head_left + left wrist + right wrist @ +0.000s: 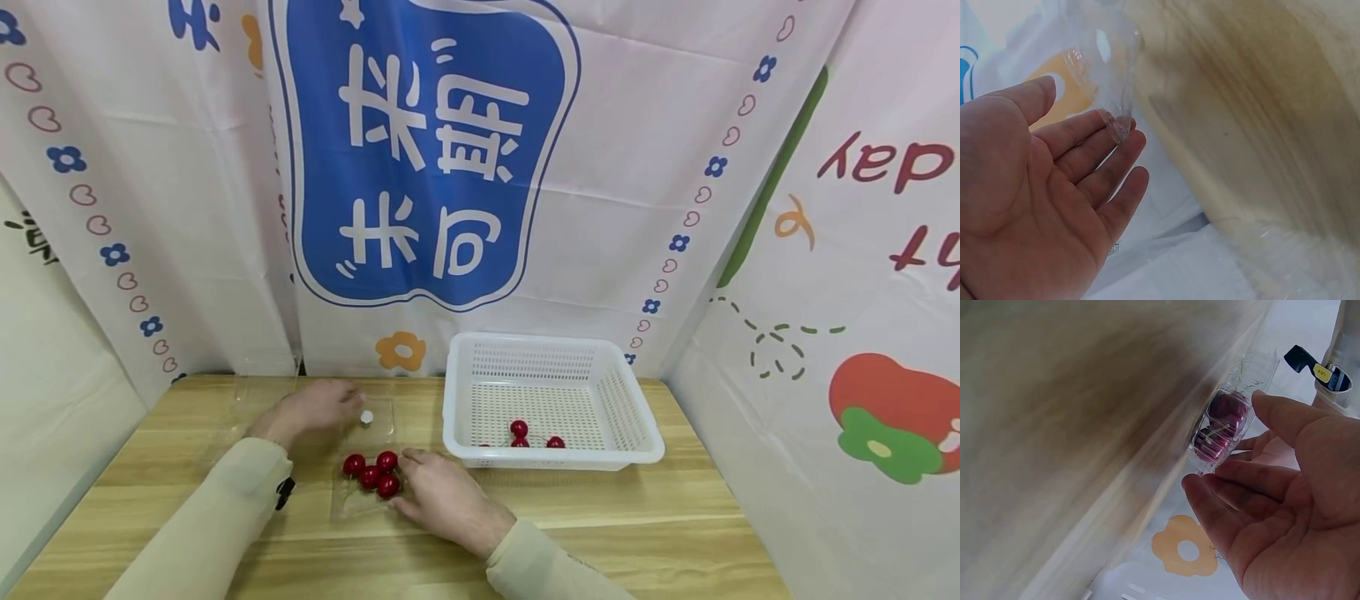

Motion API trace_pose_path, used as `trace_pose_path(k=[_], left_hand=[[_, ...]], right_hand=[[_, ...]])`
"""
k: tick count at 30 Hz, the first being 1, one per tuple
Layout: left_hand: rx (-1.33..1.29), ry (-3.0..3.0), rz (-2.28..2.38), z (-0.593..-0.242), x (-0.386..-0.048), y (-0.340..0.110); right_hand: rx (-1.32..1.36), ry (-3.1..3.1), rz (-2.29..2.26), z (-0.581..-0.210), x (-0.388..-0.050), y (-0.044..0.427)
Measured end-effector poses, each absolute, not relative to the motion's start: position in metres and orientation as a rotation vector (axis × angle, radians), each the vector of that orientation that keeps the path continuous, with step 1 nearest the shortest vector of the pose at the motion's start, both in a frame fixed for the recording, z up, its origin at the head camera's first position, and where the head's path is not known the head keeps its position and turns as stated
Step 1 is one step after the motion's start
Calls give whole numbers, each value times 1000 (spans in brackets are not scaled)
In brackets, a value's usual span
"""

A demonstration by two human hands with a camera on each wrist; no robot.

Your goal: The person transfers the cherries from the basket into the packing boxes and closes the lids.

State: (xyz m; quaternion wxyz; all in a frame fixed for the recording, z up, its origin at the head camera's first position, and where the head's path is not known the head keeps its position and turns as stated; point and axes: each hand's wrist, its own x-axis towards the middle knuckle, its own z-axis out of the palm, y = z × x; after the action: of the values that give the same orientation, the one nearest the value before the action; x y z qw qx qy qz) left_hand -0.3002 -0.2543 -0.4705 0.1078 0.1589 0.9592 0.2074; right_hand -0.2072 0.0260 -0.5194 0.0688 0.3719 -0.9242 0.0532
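A clear plastic box [347, 504] lies on the table with several dark red cherries [369, 477] in its near part. Its transparent flap, bearing a white round spot [367, 417], extends toward the back. My left hand [315, 410] is at that flap, fingers loosely extended; in the left wrist view clear plastic [1113, 81] meets the fingertips. At the box's right side is my right hand [447, 502], its thumb and fingers spread and relaxed. In the right wrist view its fingertips are close to the box with the cherries [1227, 412]; whether they touch it I cannot tell.
A white perforated basket [555, 458] stands right of the box, with a few cherries [519, 429] inside. More clear plastic packaging [262, 375] stands at the back left, beyond my left forearm. Printed cloth [637, 167] hangs behind the wooden table [615, 542].
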Motion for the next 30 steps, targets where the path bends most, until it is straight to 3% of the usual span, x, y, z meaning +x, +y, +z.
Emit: trace_pose_path(k=[30], left_hand=[[589,3052,547,-432,-255,-244]], right_hand=[[1089,-2829,179,-520,-207,23]])
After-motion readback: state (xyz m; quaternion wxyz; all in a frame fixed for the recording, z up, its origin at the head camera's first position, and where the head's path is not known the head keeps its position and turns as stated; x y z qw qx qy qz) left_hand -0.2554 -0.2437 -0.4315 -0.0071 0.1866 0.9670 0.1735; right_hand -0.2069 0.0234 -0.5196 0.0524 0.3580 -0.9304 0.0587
